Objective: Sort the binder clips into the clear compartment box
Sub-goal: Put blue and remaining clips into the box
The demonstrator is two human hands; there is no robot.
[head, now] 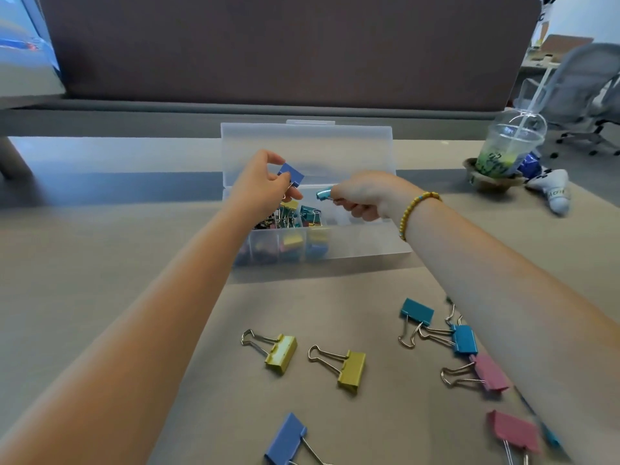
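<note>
The clear compartment box (365,243) stands open mid-table, its lid (307,147) tilted back. Its left compartments hold several small coloured clips. Over those compartments my left hand (260,186) pinches a blue binder clip (291,173) by its wire handles. My right hand (364,198) hovers over the box's middle and grips a teal binder clip (322,193). Loose on the table near me lie two yellow clips (281,354) (352,370), two teal clips (417,311) (464,340), two pink clips (491,372) (515,431) and a blue clip (285,441).
A plastic cup (510,142) with a straw sits in a cardboard holder at the back right, beside a white crumpled item (553,193). A brown partition (285,48) runs behind the table. An office chair (583,92) stands beyond the right edge.
</note>
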